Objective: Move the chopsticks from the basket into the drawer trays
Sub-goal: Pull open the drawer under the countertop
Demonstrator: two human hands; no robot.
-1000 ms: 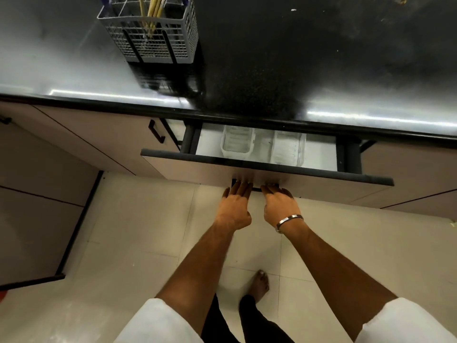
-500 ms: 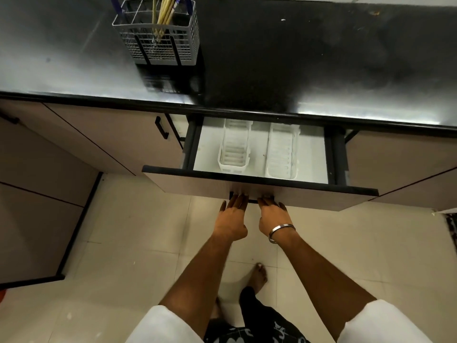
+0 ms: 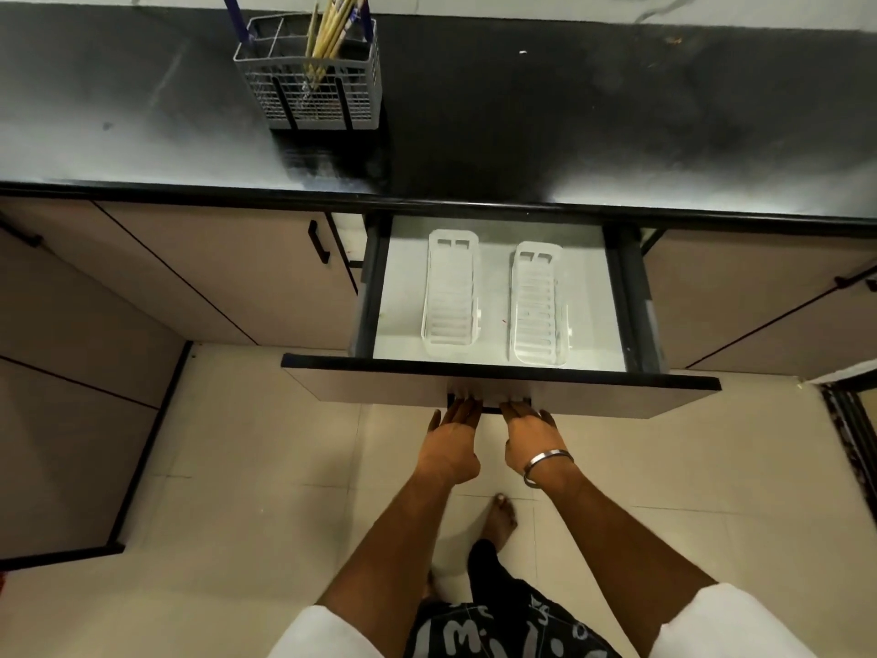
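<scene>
- Wooden-looking chopsticks [image 3: 332, 28] are standing upright in the grey wire basket [image 3: 311, 85] on the dark countertop [image 3: 593, 111], well apart from the drawer [image 3: 498, 372].
- Both hands are hooking curled fingers round the drawer handle [image 3: 491, 405]: left hand [image 3: 451, 441], right hand [image 3: 531, 441].
- Two white slotted trays [image 3: 451, 292] are lying side by side in the open drawer, holding nothing.
- Judged handling: the sticks are likely behaving as light, stiff and smooth, so pinching a bundle near its upper ends is limiting slippage and rolling.
</scene>
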